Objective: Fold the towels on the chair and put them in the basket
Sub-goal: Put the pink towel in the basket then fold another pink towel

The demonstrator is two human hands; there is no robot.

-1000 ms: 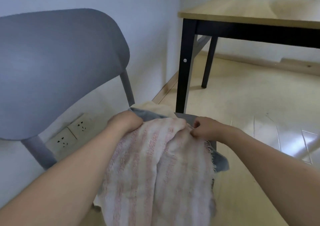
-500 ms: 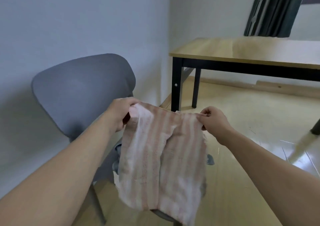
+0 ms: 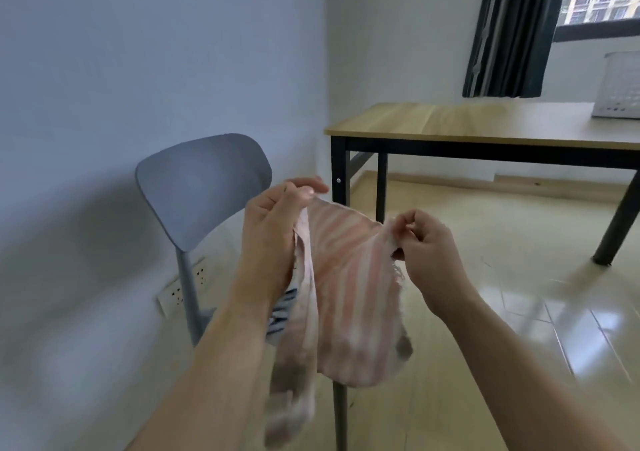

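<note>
— What's furthest left?

— The grey chair (image 3: 204,187), against the wall with a socket strip (image 3: 180,286) low behind its leg. A striped blue-and-white cloth (image 3: 282,310) shows on the seat, mostly hidden by my forearm.

— And your hands?

— My left hand (image 3: 273,229) pinches one top corner of the pink-and-white striped towel (image 3: 349,298), thumb and fingers closed on the edge. My right hand (image 3: 427,246) pinches the opposite top corner. The towel hangs between them in the air, in front of the chair, sagging in the middle, its lower part blurred.

— Further right?

— A wooden table (image 3: 485,121) with black legs, and a white perforated basket (image 3: 620,87) on its far right end, well apart from the towel. A dark curtain (image 3: 509,31) hangs beside the window behind it.
</note>
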